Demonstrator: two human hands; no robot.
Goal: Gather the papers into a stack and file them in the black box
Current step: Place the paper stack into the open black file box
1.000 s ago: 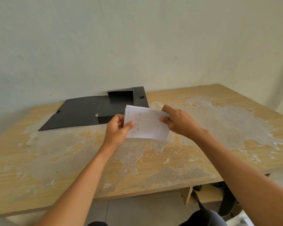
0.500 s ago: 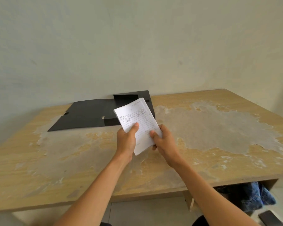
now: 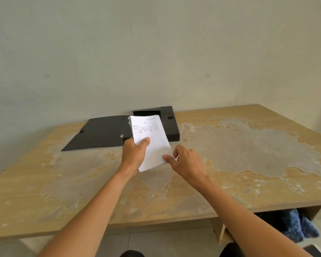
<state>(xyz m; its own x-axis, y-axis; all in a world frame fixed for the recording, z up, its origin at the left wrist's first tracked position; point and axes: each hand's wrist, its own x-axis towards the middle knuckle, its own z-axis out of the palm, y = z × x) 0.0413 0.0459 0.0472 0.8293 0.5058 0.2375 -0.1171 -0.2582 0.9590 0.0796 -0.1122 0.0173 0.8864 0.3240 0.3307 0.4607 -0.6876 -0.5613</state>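
**Stack gathered, filing next**

We see the papers (image 3: 150, 140) already squared into one stack, held in the air just in front of the black box (image 3: 171, 127), the stack's far edge overlapping the box's open tray in view. Left hand (image 3: 134, 154) grips the stack along its left edge, thumb pressed on the top sheet, fingers under. Right hand (image 3: 186, 163) pinches the near right corner with thumb and fingertips, so both hands are grasping the stack, neither is free. The box sits open on the worktop (image 3: 248, 154), its lid flap lying flat to the box's left, tray side against the wall. No loose sheets show anywhere else around the box.

We judge gathering done and the step in hand is carrying the stack to the box. Next move calls for pushing the stack forward over the tray, levelling it, lowering it inside, then letting go. Lid still needs folding over afterwards. Tray depth can't be told from here.
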